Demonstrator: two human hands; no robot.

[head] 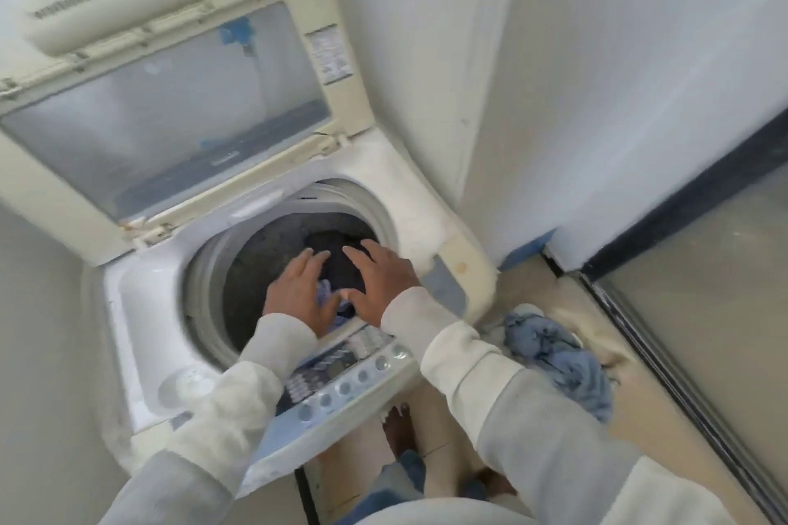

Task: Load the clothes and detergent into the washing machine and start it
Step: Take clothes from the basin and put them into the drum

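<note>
A white top-loading washing machine (140, 311) stands with its lid (170, 107) raised against the wall. Dark clothes (341, 264) lie inside the drum, with a bit of light blue fabric (326, 292) between my hands. My left hand (298, 290) and my right hand (379, 279) hover over the drum opening, fingers spread, palms down above the clothes. Neither hand grips anything. The control panel (341, 379) with round buttons sits at the near edge, under my sleeves. No detergent is in view.
A pile of blue clothes (563, 358) lies on the floor right of the machine. A white wall (618, 98) with a dark baseboard and a sliding-door track (682, 379) are on the right. My bare foot (398, 431) stands in front of the machine.
</note>
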